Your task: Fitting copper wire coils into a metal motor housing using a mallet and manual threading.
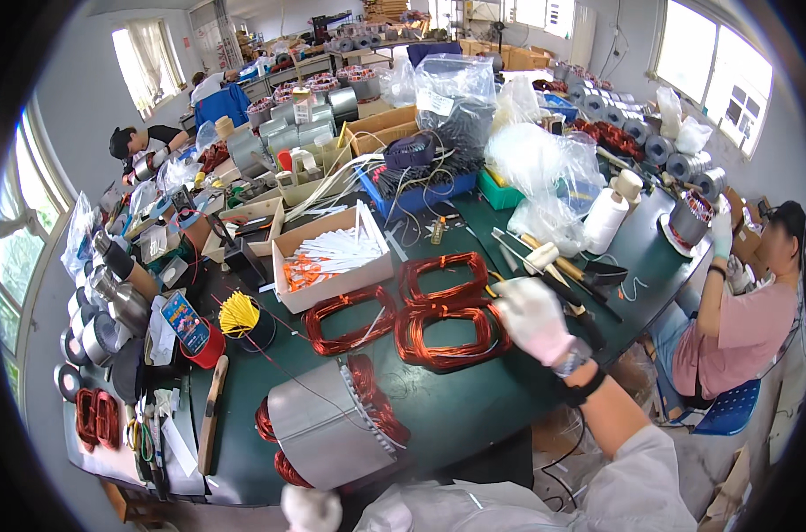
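Observation:
My right hand [534, 321], in a white glove, reaches to the right edge of a copper wire coil [447, 339] on the green table. Its fingers are blurred at the coil's edge, so their grip is unclear. Behind that coil lies a second copper coil [443, 273], and to the left a third copper coil [348, 317]. Nearer to me, a grey motor stator [328, 426] rests on its side, with red-brown windings [376, 403] bulging from its right end. At the lower edge, by the stator, my gloved left hand [311, 509] shows only partly, its fingers hidden.
A cardboard box [288, 297] holds white and orange strips. Left of it stand a black cup with yellow sleeves [241, 316] and a phone [185, 324] by a red cup. Hammers and tools [554, 266] lie right. Across the right corner a person [731, 328] handles another stator [689, 219].

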A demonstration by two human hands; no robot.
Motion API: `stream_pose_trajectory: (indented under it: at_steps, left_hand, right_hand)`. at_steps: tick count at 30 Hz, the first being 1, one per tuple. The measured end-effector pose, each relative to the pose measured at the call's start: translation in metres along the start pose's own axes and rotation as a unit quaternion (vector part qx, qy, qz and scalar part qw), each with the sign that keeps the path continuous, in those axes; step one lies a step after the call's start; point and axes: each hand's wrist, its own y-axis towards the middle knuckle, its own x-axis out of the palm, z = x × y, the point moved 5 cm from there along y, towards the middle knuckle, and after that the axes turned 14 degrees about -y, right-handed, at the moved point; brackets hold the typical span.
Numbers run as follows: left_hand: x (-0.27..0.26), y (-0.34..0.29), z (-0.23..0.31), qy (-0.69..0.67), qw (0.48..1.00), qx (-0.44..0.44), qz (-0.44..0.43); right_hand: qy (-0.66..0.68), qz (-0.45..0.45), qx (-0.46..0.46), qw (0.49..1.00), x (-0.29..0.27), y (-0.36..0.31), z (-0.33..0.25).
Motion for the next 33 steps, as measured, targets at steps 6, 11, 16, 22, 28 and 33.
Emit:
stream_pose_trajectory:
  at_steps: [6, 11, 16, 22, 28, 33]
  left_hand:
    - [0.073, 0.028, 0.029, 0.087, 0.989, -0.011, -0.121]
    - [0.070, 0.035, 0.009, 0.131, 0.974, 0.026, -0.184]
    - [0.034, 0.035, 0.008, 0.066, 0.986, 0.014, -0.150]
    - [0.018, 0.059, 0.058, 0.031, 0.977, 0.059, -0.204]
    - [0.028, 0.067, 0.072, -0.020, 0.976, 0.042, -0.214]
    - [0.025, 0.057, 0.075, -0.055, 0.983, 0.047, -0.167]
  right_hand:
    - [-0.086, -0.130, -0.047, 0.987, 0.089, 0.020, -0.037]
    - [-0.025, -0.094, -0.088, 0.991, 0.073, 0.018, -0.033]
    - [0.157, -0.085, -0.046, 0.983, 0.025, 0.018, -0.043]
    - [0.154, -0.109, -0.070, 0.980, 0.019, 0.018, -0.039]
    - [0.085, -0.224, -0.009, 0.971, 0.086, 0.019, -0.023]
    - [0.058, -0.229, -0.026, 0.971, 0.094, 0.019, -0.036]
